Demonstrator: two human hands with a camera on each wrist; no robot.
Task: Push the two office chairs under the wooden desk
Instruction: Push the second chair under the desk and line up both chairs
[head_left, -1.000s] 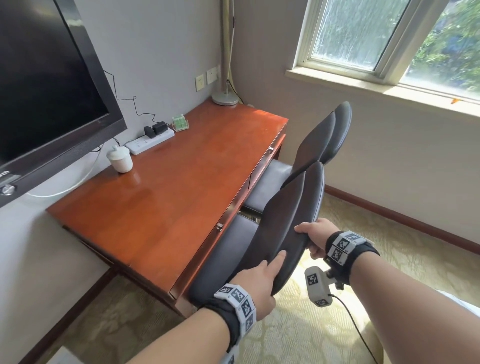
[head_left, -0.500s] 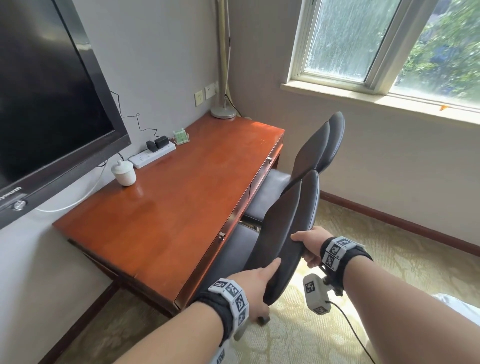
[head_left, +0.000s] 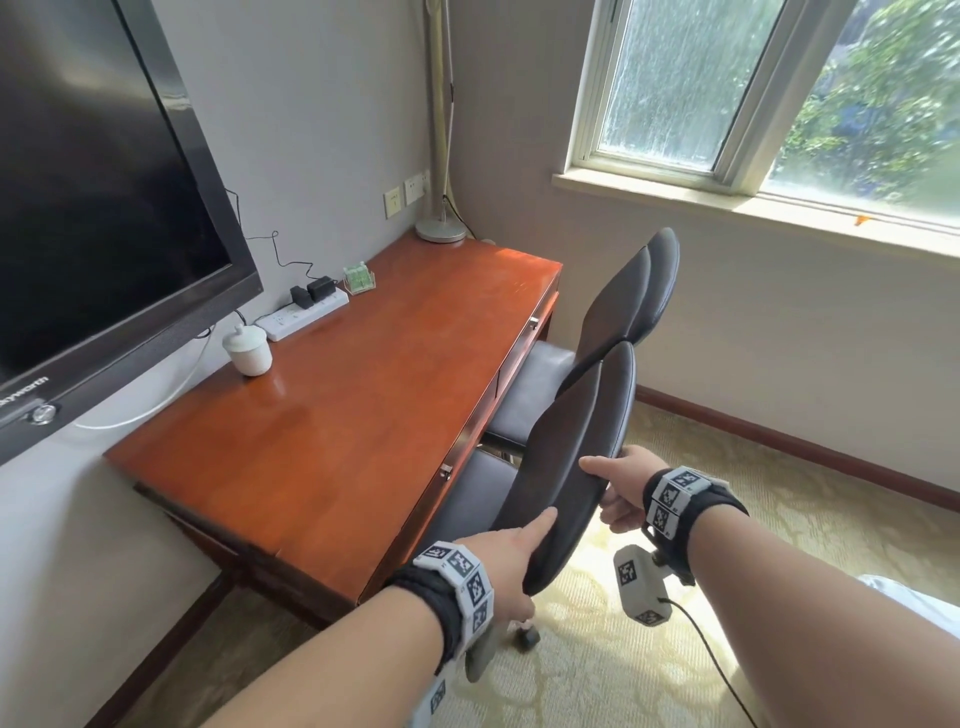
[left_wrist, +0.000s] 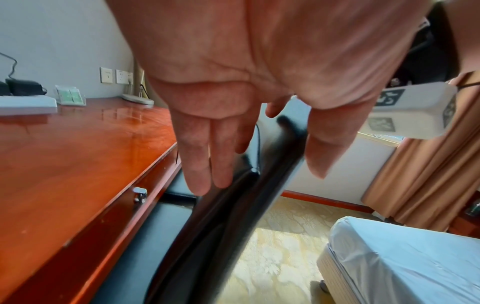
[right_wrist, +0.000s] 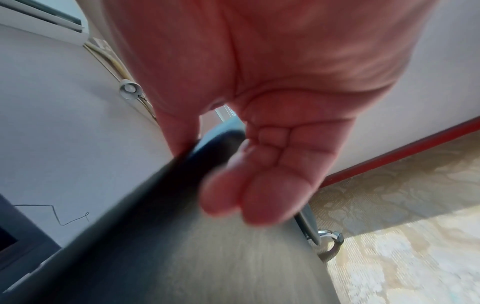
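Observation:
Two black office chairs stand at the long front edge of the wooden desk (head_left: 332, 415), seats partly beneath it. The far chair (head_left: 626, 299) is untouched. On the near chair's backrest (head_left: 569, 457), my left hand (head_left: 511, 551) lies over the lower end of the top edge. In the left wrist view its straight fingers (left_wrist: 205, 164) are on the desk side and the thumb on the other side. My right hand (head_left: 615, 486) grips the same backrest higher up. Its thumb lies on the front and its curled fingers (right_wrist: 244, 189) wrap behind. A caster (head_left: 527, 636) shows below.
A wall-mounted TV (head_left: 104, 208) hangs over the desk's back. On the desk stand a white lidded cup (head_left: 248, 353), a power strip (head_left: 304, 312) and a lamp base (head_left: 440, 231). The window wall (head_left: 779, 338) is beyond the far chair. A bed (left_wrist: 405, 257) stands behind on patterned carpet.
The head view has pulled back and up. Both hands stay on the near chair's backrest, which has edged slightly closer to the desk; a caster has come into sight.

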